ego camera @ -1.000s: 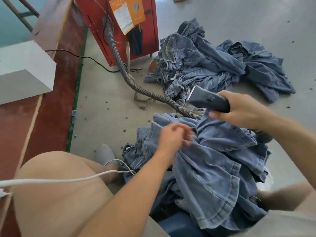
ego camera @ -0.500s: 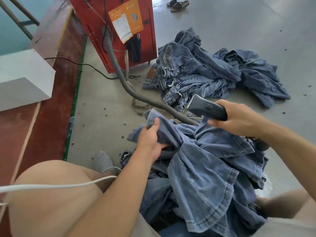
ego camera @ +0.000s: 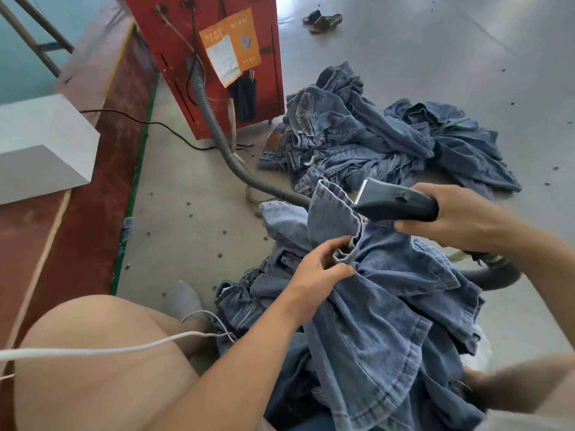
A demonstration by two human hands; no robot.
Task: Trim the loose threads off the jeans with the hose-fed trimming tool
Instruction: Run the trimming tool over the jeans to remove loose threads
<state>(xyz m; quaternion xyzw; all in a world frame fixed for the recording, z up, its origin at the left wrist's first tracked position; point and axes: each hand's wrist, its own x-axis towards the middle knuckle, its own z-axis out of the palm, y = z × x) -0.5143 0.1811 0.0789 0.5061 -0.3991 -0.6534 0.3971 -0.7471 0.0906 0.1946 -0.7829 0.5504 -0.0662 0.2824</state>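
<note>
A pair of blue jeans (ego camera: 382, 300) lies bunched across my lap and the floor. My left hand (ego camera: 320, 269) pinches a fold of the denim by a hemmed leg end, which stands up in front of it. My right hand (ego camera: 448, 216) grips the dark grey trimming tool (ego camera: 392, 199), its flat blade end pointing left, just right of the raised hem. The ribbed grey hose (ego camera: 217, 141) runs from the red machine (ego camera: 202, 57) across the floor and passes behind the jeans.
A heap of more jeans (ego camera: 373, 138) lies on the grey floor behind the tool. A white box (ego camera: 43, 144) sits on the red ledge at left. A white cable (ego camera: 93, 349) crosses my left knee. Sandals (ego camera: 323, 20) lie far back.
My left hand has shifted right along the denim and now pinches it near the hem, which has risen upright. The trimming tool stays held at about the same spot.
</note>
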